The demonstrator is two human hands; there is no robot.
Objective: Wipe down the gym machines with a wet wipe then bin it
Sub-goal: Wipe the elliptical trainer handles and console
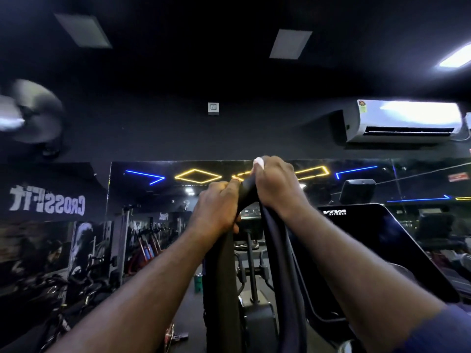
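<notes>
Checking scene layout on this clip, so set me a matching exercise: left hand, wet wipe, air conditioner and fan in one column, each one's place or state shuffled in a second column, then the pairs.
Column one
1. left hand
2. wet wipe
3. air conditioner
4. fan

Column two
a. high on the wall, far right
b. white, showing at the top of the right hand
c. blurred, at the left edge
d. gripping the black handlebar

Pairs: 1-d, 2-b, 3-a, 4-c
</notes>
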